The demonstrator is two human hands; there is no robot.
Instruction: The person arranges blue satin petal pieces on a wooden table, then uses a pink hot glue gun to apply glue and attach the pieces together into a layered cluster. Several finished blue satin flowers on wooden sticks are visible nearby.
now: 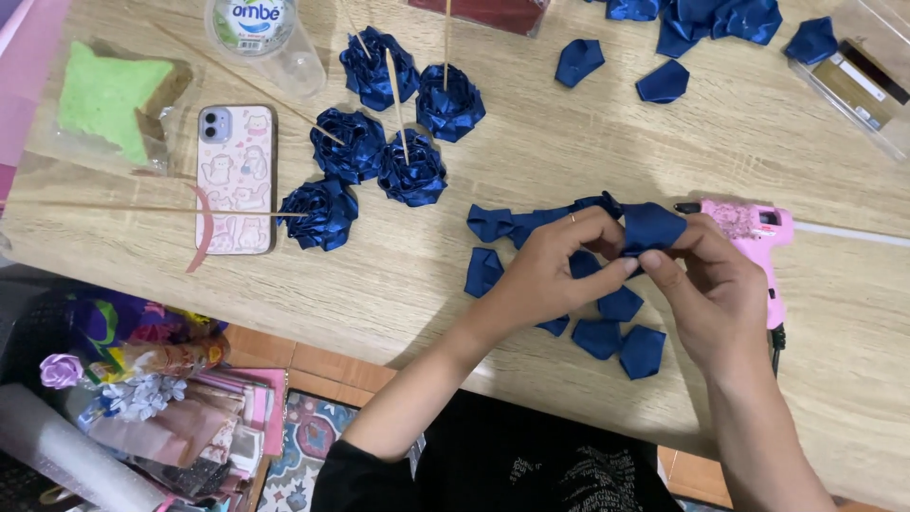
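Both hands meet over the wooden table, pinching a folded dark blue satin ribbon petal between them. My left hand grips it from the left with thumb and fingers; my right hand presses it from the right. More folded blue petals lie just under the hands, and a joined strip of petals stretches to the left. Several finished blue ribbon roses on thin wooden sticks lie farther left.
A pink glue gun lies right behind my right hand. A phone in a patterned case, a clear bottle, a bagged green sponge, loose petals and a clear box sit around. Craft supplies stand below the table edge.
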